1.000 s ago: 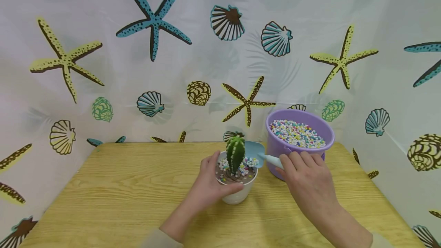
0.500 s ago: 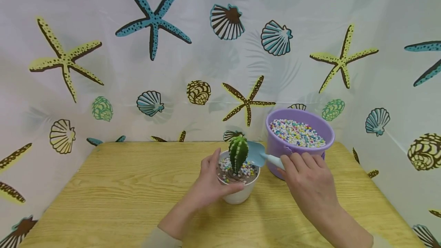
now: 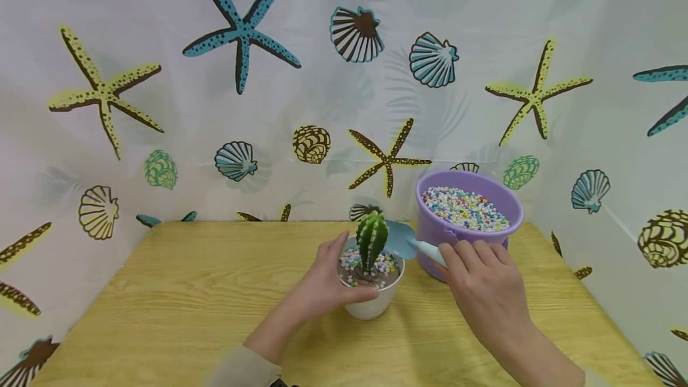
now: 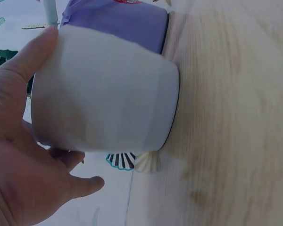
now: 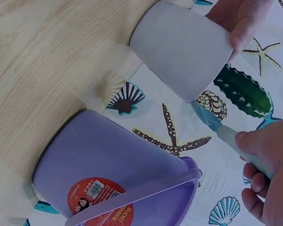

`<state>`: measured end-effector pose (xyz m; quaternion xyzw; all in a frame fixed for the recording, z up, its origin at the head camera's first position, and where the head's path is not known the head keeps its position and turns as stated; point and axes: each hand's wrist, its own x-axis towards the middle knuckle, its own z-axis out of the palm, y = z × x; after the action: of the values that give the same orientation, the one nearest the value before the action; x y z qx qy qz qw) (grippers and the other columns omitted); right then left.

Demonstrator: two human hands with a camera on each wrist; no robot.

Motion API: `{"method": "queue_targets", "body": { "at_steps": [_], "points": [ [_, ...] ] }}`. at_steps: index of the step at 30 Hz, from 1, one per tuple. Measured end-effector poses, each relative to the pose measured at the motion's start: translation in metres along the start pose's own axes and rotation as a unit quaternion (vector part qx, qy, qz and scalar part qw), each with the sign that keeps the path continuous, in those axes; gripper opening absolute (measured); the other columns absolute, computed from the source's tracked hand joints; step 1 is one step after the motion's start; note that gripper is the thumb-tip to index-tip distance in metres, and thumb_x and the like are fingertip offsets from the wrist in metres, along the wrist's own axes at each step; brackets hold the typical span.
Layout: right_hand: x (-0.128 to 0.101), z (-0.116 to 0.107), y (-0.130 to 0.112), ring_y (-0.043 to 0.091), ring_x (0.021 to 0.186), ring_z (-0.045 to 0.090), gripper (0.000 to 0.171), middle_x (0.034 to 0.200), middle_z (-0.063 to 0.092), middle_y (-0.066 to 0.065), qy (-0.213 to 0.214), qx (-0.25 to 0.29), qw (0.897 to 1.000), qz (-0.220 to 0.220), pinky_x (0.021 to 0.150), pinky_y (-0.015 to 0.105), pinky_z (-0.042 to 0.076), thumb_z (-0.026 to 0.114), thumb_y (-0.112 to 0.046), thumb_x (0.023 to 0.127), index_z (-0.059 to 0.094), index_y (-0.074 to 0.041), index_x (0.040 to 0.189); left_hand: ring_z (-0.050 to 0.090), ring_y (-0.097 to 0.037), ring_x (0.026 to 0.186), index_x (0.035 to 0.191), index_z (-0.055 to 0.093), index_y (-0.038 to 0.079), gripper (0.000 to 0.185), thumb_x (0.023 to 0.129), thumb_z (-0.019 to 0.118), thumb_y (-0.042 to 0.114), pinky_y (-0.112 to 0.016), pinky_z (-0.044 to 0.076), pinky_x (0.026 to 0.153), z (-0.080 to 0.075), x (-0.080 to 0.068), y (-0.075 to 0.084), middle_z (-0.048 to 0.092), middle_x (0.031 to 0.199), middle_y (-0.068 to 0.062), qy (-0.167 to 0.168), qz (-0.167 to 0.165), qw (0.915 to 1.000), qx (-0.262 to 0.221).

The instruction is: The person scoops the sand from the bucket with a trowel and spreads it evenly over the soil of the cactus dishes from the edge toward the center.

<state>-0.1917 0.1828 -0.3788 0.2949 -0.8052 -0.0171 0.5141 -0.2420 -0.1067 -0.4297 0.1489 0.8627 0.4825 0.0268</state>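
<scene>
the white pot [image 3: 371, 300] stands upright on the wooden counter [image 3: 188, 309], near the middle and toward the far side. the left hand [image 3: 322, 288] wraps its near-left side: the thumb lies along the front wall below the rim, and the fingers [image 3: 337, 248] curl up round the far-left rim. in the left wrist view the same hand [image 4: 19, 155] cups the pot [image 4: 104, 94] from one side, palm against the wall, thumb tip at the rim; the pot's base sits flat on the counter [image 4: 236, 117].

a green ribbed cactus [image 3: 371, 242] rises upright from brown soil in the pot, with small coloured pebbles [image 3: 383, 264] scattered round its foot.

the right hand [image 3: 481, 282] grips the pale handle of a light blue scoop [image 3: 400, 239]; fingers are curled round the handle, holding it. the scoop's blade is over the pot's far-right rim, just beside the cactus; whether it touches the cactus cannot be told. the right wrist view shows the fingers [image 5: 254, 141] closed on the handle, with the blade [image 5: 205, 115] reaching to the pot's [image 5: 179, 47] rim.

a purple bucket [image 3: 430, 232] filled with coloured pebbles stands just right of the pot, close behind the right hand. a curtain printed with shells and starfish [image 3: 242, 34] backs the counter.
</scene>
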Motion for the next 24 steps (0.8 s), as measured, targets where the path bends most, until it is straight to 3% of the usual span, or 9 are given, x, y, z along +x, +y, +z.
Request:
{"method": "queue_targets", "body": {
  "at_steps": [8,15,18,24],
  "points": [
    [-0.001,0.003,-0.001,0.030,0.073,0.056,0.026,0.089,0.066,0.010,0.015,-0.001,1.000,-0.004,0.063,0.042,0.048,0.055,-0.018,0.110,0.072,0.002,0.108,0.038,-0.054,0.153,0.177,0.020,0.011,0.134,0.078,0.103,0.047,-0.067,0.037,0.123,0.009,-0.002,0.001,0.022,0.171,-0.030,0.034,-0.022,0.9992,0.002],
    [-0.005,0.002,0.002,0.032,0.073,0.057,0.033,0.089,0.066,0.009,0.004,0.003,1.000,0.009,0.061,0.043,0.049,0.053,-0.025,0.115,0.073,0.001,0.111,0.037,-0.054,0.153,0.178,0.016,0.010,0.137,0.078,0.103,0.046,-0.067,0.039,0.122,0.007,-0.006,0.003,0.020,0.170,-0.032,0.028,-0.021,0.9994,-0.002],
    [-0.007,-0.001,0.006,0.033,0.076,0.059,0.030,0.092,0.069,0.010,-0.022,0.010,0.999,0.025,0.063,0.045,0.051,0.061,-0.025,0.109,0.075,0.001,0.116,0.037,-0.056,0.153,0.178,0.013,0.012,0.138,0.079,0.102,0.047,-0.068,0.040,0.121,0.003,-0.006,0.003,0.015,0.173,-0.030,0.018,-0.012,0.9998,0.000],
    [-0.005,-0.008,0.012,0.033,0.079,0.063,0.033,0.093,0.071,0.010,-0.040,0.025,0.997,0.054,0.063,0.046,0.052,0.087,-0.017,0.089,0.076,-0.002,0.116,0.024,-0.052,0.162,0.179,0.008,0.016,0.139,0.080,0.101,0.045,-0.070,0.027,0.126,-0.007,-0.003,0.000,0.008,0.182,-0.023,-0.018,0.003,0.9996,-0.024]
  ]
}}
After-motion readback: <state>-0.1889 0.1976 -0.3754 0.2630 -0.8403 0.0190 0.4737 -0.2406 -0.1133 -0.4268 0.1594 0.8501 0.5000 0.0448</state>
